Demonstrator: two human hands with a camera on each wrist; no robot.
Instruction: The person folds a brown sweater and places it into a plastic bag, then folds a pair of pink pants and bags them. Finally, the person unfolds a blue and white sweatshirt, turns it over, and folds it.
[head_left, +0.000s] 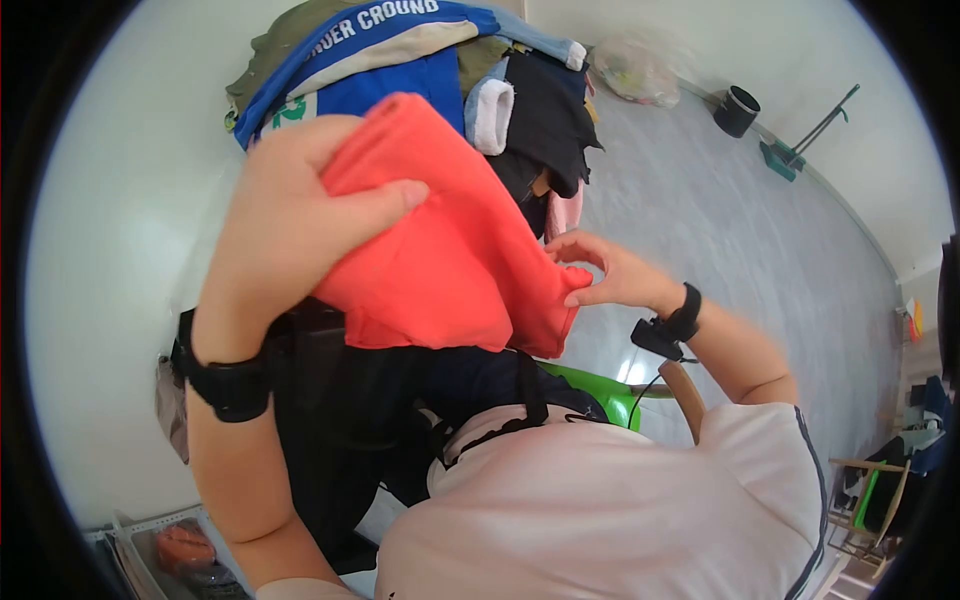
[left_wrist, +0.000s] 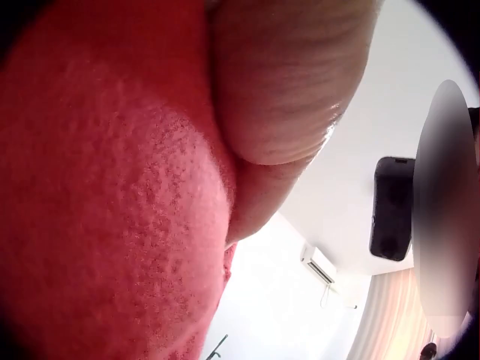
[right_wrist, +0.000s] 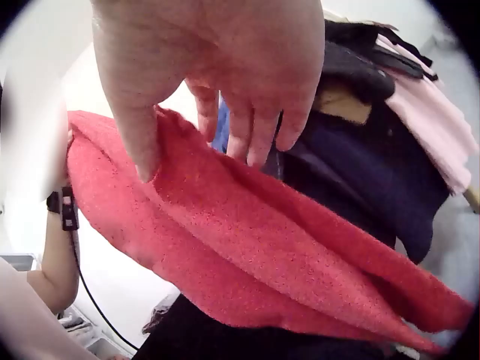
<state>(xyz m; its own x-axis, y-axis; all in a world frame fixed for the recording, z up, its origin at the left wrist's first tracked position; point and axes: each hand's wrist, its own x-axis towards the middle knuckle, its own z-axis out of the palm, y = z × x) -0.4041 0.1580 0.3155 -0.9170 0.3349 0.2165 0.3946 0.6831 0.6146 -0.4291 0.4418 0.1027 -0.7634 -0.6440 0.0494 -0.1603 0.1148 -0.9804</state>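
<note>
I hold a coral-red terry cloth (head_left: 450, 250) up in front of me with both hands. My left hand (head_left: 335, 195) grips its upper left edge, thumb laid across the front and the fingers hidden behind. The right hand (head_left: 578, 282) pinches the lower right corner between thumb and fingers. In the left wrist view the red cloth (left_wrist: 105, 187) fills the left side, pressed by a finger (left_wrist: 285, 82). From the right wrist, the right hand (right_wrist: 202, 150) has its thumb on the front of the red cloth (right_wrist: 247, 255) and its fingers behind the top edge.
A heap of clothes (head_left: 400, 50) lies behind the cloth: a blue printed garment, black pieces (head_left: 545, 120), a pink one (right_wrist: 435, 127). A green chair (head_left: 600, 390) is under my arm. On the grey floor stand a black bin (head_left: 737, 110) and a green dustpan (head_left: 785, 155).
</note>
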